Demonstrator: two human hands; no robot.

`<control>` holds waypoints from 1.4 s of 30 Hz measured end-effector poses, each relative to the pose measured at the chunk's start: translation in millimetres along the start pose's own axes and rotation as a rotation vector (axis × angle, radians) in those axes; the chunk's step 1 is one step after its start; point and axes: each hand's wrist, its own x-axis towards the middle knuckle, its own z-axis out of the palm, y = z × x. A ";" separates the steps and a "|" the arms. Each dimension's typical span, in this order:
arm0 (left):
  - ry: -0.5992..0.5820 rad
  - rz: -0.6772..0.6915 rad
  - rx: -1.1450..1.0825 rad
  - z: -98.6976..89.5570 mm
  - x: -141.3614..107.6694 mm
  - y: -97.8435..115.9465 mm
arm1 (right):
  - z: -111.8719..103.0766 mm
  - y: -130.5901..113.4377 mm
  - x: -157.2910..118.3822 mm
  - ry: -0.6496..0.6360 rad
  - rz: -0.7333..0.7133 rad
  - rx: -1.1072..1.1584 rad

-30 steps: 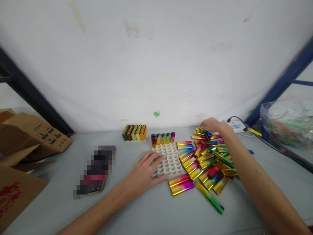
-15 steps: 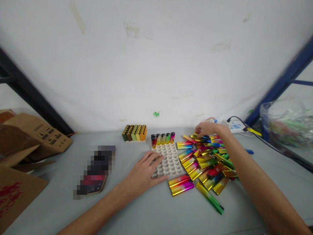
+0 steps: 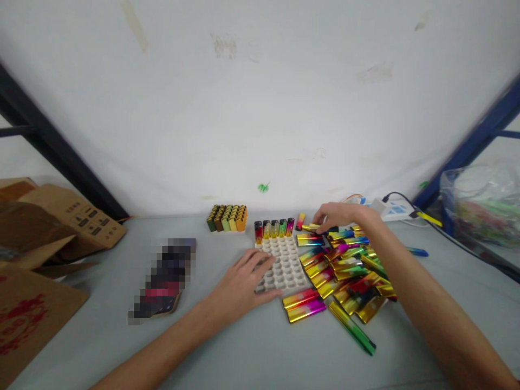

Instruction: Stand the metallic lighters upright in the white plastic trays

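Tray point(image 3: 286, 264), back row filled with lighters point(image 3: 274, 229), is covered at left edge by loosely spread left hand point(image 3: 242, 277); right hand's point(image 3: 333, 215) grip cannot be told.

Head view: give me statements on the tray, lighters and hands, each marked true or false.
1. The left hand is at the left side of the white tray. True.
2. The upright lighters stand at the tray's near end. False: they stand at its far end.
3. A loose pile of lighters lies right of the tray. True.
4. The right hand is at the pile's near edge. False: it is at the far edge.
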 end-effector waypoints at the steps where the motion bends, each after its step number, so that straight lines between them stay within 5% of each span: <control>1: 0.003 0.000 -0.002 0.1 -0.1 -0.1 | -0.8 -2.6 -1.2 -0.003 -0.008 0.001; 9: 0.005 0.005 0.003 1.7 -0.4 -1.5 | -7.4 -22.1 -13.0 0.131 -0.006 0.022; 18: 0.016 0.001 -0.011 -0.7 -0.2 -0.2 | -7.1 -49.6 -13.9 0.216 -0.260 0.107; 26: 0.013 -0.005 -0.012 -1.1 0.3 1.0 | -8.8 -68.2 -24.9 0.252 -0.237 0.093; 42: -0.013 -0.017 -0.013 -2.2 0.8 3.2 | 9.8 -98.2 2.8 0.344 -0.374 0.141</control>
